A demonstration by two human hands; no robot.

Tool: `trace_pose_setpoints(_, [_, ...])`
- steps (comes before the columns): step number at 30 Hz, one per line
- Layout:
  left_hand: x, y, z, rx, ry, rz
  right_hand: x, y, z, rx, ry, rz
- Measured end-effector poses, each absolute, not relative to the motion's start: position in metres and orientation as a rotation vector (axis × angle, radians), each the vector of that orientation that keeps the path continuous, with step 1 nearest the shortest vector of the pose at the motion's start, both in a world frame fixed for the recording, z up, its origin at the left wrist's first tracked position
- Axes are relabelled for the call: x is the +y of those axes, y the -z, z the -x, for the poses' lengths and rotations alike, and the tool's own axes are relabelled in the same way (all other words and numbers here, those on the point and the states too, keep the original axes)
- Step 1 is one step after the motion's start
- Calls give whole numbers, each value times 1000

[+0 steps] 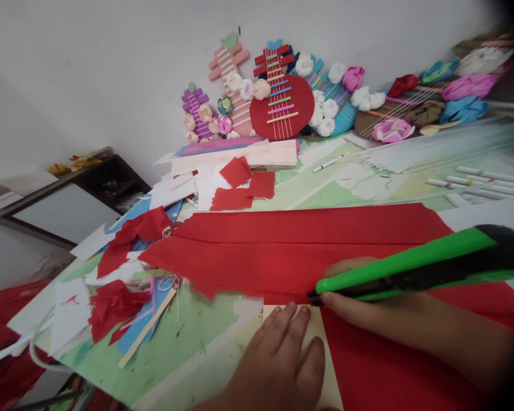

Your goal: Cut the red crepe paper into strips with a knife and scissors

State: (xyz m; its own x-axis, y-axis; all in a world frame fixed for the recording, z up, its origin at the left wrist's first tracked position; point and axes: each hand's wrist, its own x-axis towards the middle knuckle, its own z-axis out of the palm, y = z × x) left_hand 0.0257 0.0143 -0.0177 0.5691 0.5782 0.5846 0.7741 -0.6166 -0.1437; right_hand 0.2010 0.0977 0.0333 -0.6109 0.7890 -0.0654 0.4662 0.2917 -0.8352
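Observation:
A large red sheet with a torn left edge lies across the green-patterned table. My left hand rests flat, fingers spread, on a cream card strip whose top edge meets the red sheet. To its right, my right hand is closed on a green and black stapler. The stapler's front end is over the lower edge of the red sheet, just above and right of my left fingertips. Part of my right hand is hidden behind the stapler.
Red scraps and a cream stick lie at the left. Small red squares are behind the sheet. Decorated paper instruments lean on the wall. Markers lie at the right; a dark shelf stands at the left.

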Motion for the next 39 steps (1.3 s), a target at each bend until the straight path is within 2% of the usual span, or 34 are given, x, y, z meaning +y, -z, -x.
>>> trace_pose_setpoints(6, [13, 15, -25, -1108, 727, 2405, 95, -30, -201, -2162, -1161, 1284])
trace_pose_setpoints(14, [16, 12, -16, -1066, 482, 2561, 89, -21, -197, -2007, -1127, 1390])
trace_pose_setpoints(19, [16, 13, -17, -1059, 525, 2544, 100, -15, -202, -2085, -1372, 1057])
trace_pose_setpoints(22, [17, 14, -20, -1077, 574, 2493, 105, -18, -206, -2131, -1407, 910])
trace_pose_setpoints(30, [18, 14, -21, -1082, 615, 2452, 107, -19, -208, -2155, -1427, 860])
trace_pose_setpoints(39, [20, 14, -21, -1065, 614, 2441, 107, -25, -204, -2286, -1276, 906])
